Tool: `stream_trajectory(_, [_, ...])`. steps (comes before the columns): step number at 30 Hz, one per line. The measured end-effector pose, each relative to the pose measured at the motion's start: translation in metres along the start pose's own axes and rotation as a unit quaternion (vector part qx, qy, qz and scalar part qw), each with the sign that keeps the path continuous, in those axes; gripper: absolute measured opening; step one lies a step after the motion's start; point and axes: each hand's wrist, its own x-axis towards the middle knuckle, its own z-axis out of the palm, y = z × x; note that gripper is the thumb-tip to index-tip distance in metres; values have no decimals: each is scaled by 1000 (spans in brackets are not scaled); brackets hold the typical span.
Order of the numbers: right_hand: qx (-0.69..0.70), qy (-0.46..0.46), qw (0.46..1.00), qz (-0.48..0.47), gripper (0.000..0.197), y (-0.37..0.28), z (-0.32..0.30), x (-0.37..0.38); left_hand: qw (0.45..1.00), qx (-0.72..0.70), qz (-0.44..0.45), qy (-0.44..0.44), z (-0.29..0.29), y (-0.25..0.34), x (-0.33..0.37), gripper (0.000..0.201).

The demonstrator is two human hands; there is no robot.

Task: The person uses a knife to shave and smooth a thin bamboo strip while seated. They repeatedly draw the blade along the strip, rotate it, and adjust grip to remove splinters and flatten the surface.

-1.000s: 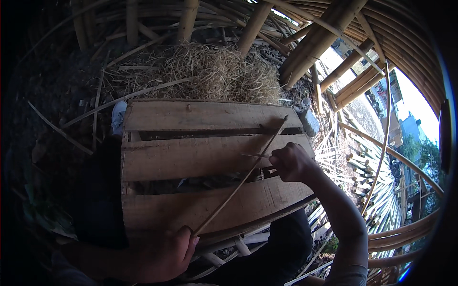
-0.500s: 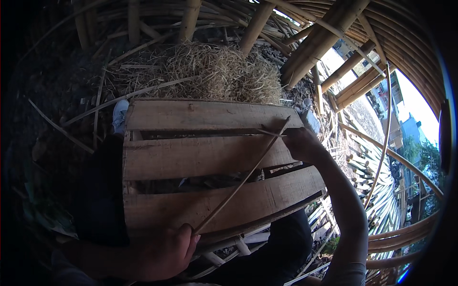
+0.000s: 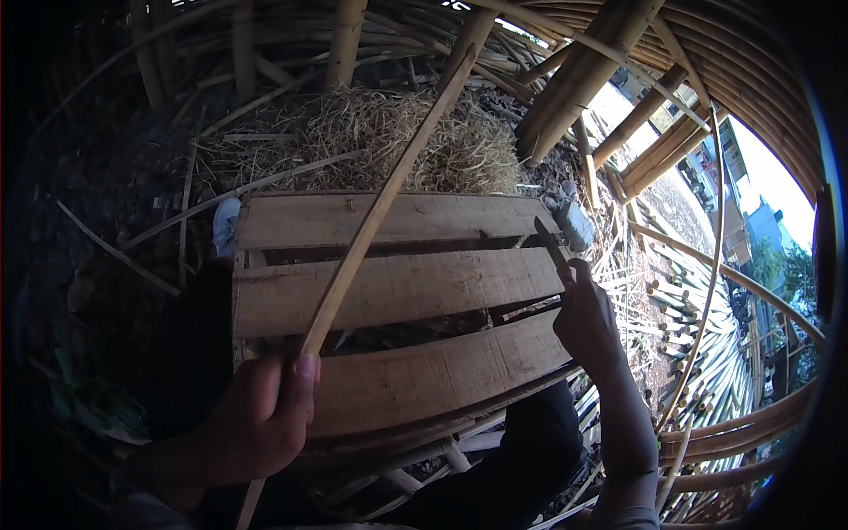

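Observation:
A long, flat bamboo strip [image 3: 384, 203] slants up and away over the slatted wooden bench [image 3: 415, 291], raised above its boards. My left hand [image 3: 265, 411] grips it low down, thumb along its face, and a short end sticks out below the fist. My right hand [image 3: 587, 318] is closed round the handle of a knife [image 3: 552, 247] at the bench's right end. The blade points up and to the left, apart from the strip. My fingers cover most of the handle.
Behind the bench lies a heap of pale shavings [image 3: 397, 141]. Thick bamboo posts [image 3: 574, 97] stand at the back. Many cut bamboo poles [image 3: 698, 344] are stacked at the right. A white shoe [image 3: 226, 227] shows by the bench's left edge, with loose strips on the ground nearby.
The strip has lifted off the bench, its far end swinging up and away. My right hand has drawn back from it toward me, and the knife blade is now clear of the strip.

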Motion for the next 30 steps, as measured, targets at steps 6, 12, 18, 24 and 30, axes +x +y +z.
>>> stream_trajectory(6, [-21, -145, 968, -205, 66, -51, 15, -32, 999, -33, -40, 0, -5, -1, 5, 35])
stream_trajectory(12, [-102, -100, 941, -308, 56, -6, 37, -17, 997, -8, -78, -18, -3, 1, 4, 35])
stream_trajectory(18, [-306, -181, 920, 167, 50, 216, -64, -26, 998, -19, -39, -48, 0, 0, 6, 34])
stream_trajectory(24, [-99, -165, 967, -167, 76, 11, -13, -29, 996, -28, -86, -24, 5, 2, 9, 34])
stream_trajectory(30, [-198, -71, 906, -368, 62, -63, 37, -32, 995, -36, -97, -9, 6, 12, 13, 35])
